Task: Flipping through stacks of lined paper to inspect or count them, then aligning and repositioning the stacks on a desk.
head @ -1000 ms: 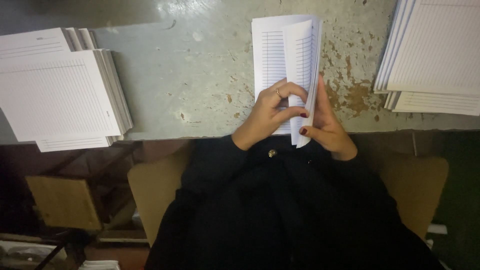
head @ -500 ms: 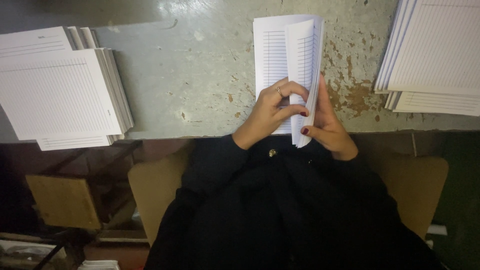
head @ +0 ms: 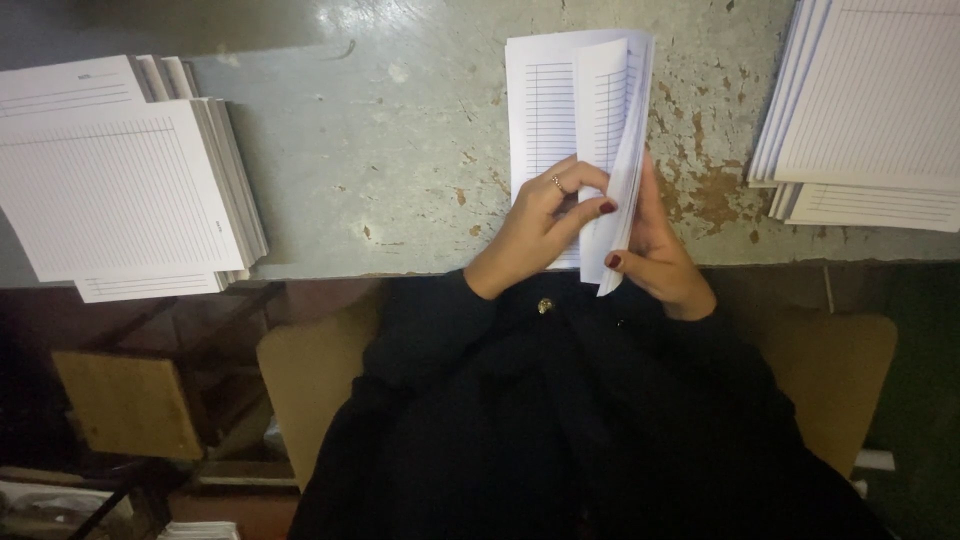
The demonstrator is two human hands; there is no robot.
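A sheaf of white lined sheets (head: 545,110) lies on the worn grey table (head: 380,170) in front of me, its right half lifted and curling over. My left hand (head: 545,225), with a ring, rests on the flat lower part and pinches the raised pages near their bottom edge. My right hand (head: 655,255) grips the lifted pages from the right side, thumb on their lower corner. Both wrists are in black sleeves.
A stack of lined sheets (head: 120,190) sits at the left of the table, and another stack (head: 870,100) at the right. The table's near edge runs just above my lap. Below are a tan chair seat (head: 310,380) and a wooden stool (head: 125,400).
The lifted pages have shifted slightly and my left fingers have moved a little along their edge; the rest is as before.
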